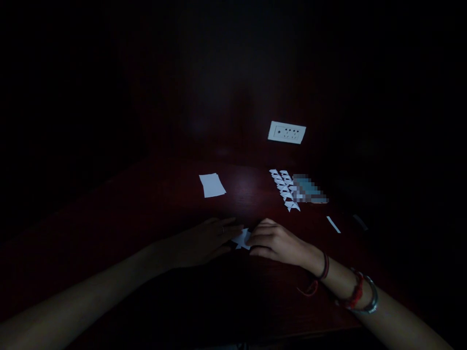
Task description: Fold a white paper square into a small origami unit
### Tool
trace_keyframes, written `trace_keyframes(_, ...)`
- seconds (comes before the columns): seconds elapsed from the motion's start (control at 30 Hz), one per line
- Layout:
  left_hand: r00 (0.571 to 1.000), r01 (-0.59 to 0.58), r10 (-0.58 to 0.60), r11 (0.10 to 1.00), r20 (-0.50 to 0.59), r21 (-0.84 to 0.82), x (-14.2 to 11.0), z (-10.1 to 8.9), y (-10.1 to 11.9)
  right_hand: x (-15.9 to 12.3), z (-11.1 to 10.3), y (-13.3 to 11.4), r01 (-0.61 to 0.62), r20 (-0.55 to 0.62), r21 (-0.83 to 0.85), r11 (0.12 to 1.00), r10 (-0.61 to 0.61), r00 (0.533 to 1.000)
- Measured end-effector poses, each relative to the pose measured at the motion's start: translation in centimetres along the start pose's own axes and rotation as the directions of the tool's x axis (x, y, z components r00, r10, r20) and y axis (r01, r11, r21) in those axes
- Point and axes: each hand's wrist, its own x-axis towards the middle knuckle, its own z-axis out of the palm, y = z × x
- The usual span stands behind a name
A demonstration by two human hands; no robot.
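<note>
A small white piece of folded paper [241,239] lies on the dark red table between my hands. My left hand [209,240] reaches in from the left, fingers stretched out and thumb apart, with a fingertip on the paper's upper left edge. A ring shows on one of its fingers. From the other side, my right hand [275,240] bends its fingers over the paper's right edge and covers that part of it. The wrist carries a dark cord, a red braided band and a metal bangle. Dim light hides fine detail of the folds.
White paper sheets [212,185] are stacked farther back. Several folded white paper pieces [282,187] stand in two rows at right, beside a blurred phone-like object [310,188]. A narrow paper strip [333,224] lies nearer. A socket panel [287,132] is on the back wall.
</note>
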Motion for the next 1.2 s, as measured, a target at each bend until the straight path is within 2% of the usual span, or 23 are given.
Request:
trace_keyframes(0.17, 0.999, -0.039, 0.04, 0.999, -0.037, 0.013, 0.4, -0.8, 0.7, 0.2, 0.5, -0.1, 0.017, -0.009, -0.117, 0.993, -0.018, 1.0)
trace_keyframes(0.37, 0.999, -0.027, 0.03, 0.996, 0.034, -0.083, 0.4, -1.7, 1.4, 0.4, 0.6, -0.2, 0.032, -0.003, -0.203, 0.979, -0.033, 0.999)
trace_keyframes(0.67, 0.998, -0.028, 0.031, 0.999, 0.06, -0.045, 0.2, -1.6, 1.5, 0.5, 0.5, -0.3, 0.039, 0.004, -0.25, 0.968, -0.039, 0.999)
trace_keyframes(0.8, 0.995, -0.007, 0.013, 0.998, 0.098, -0.063, 0.0, -1.7, 1.5, 0.7, 0.4, -0.5, -0.01, -0.005, -0.165, 0.986, 0.009, 1.0)
trace_keyframes(1.03, 0.993, 0.003, 0.017, 0.986, 0.116, -0.166, -0.2, -2.0, 1.4, 1.0, 0.5, -0.5, -0.17, -0.027, 0.133, 0.977, 0.175, 0.984)
trace_keyframes(1.2, 0.992, 0.04, -0.013, 0.977, 0.127, -0.209, -0.3, -2.1, 1.8, 1.2, 0.8, -0.1, -0.219, -0.027, 0.207, 0.954, 0.229, 0.973)
